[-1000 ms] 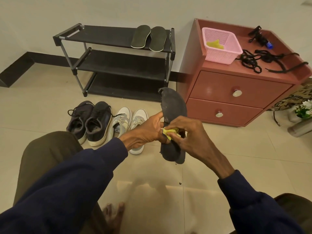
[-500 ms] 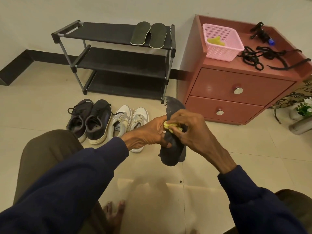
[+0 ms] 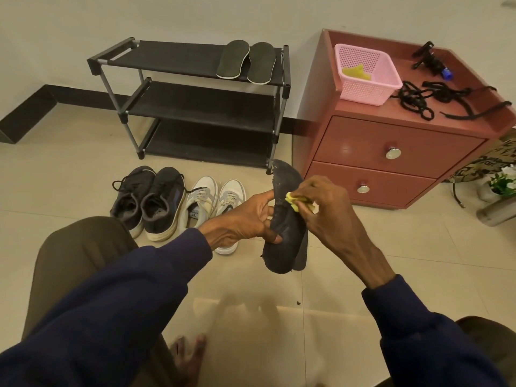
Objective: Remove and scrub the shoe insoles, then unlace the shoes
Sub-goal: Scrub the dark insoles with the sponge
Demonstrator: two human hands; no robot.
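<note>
My left hand grips two dark insoles stacked together, held upright above the floor. My right hand pinches a small yellow cloth against the upper part of the front insole. A pair of dark sneakers with black laces and a pair of white sneakers stand on the floor to the left, behind my left arm. Two more insoles lie side by side on the top shelf of the black shoe rack.
A red two-drawer cabinet stands at the right. On it are a pink basket holding a yellow cloth, loose black laces and a small dark tool. A potted plant sits at far right. My knees frame the tiled floor.
My right hand with the yellow cloth has slid up the insole from its middle toward the upper part. My left hand keeps its grip.
</note>
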